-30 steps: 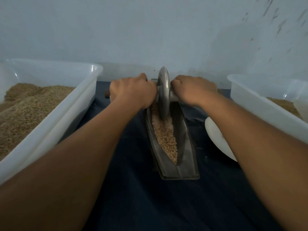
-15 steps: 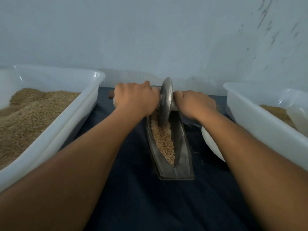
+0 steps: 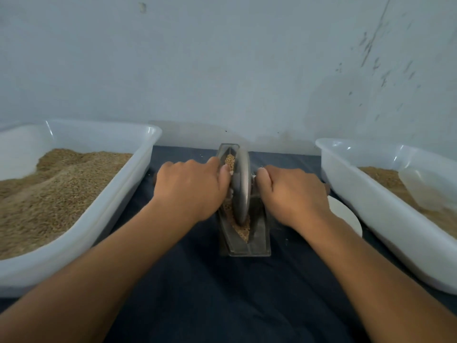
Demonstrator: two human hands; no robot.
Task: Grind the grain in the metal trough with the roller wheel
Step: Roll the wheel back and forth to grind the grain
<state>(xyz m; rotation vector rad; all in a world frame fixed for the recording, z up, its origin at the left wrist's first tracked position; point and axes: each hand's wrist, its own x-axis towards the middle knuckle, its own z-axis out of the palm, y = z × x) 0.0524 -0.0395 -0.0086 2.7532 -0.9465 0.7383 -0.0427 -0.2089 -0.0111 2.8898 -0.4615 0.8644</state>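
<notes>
Standing upright in the metal trough (image 3: 257,240), the roller wheel (image 3: 241,186) is sitting in grain (image 3: 243,231) on the dark cloth (image 3: 222,293). We are gripping its axle on both sides, left hand (image 3: 191,191) and right hand (image 3: 293,194) curled tight. White tubs (image 3: 103,219) of grain are flanking us.

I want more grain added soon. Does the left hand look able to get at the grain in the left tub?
Probably yes. The left hand grips the roller wheel handle, so it must let go first; the left tub sits open-topped right beside it with nothing between.
</notes>
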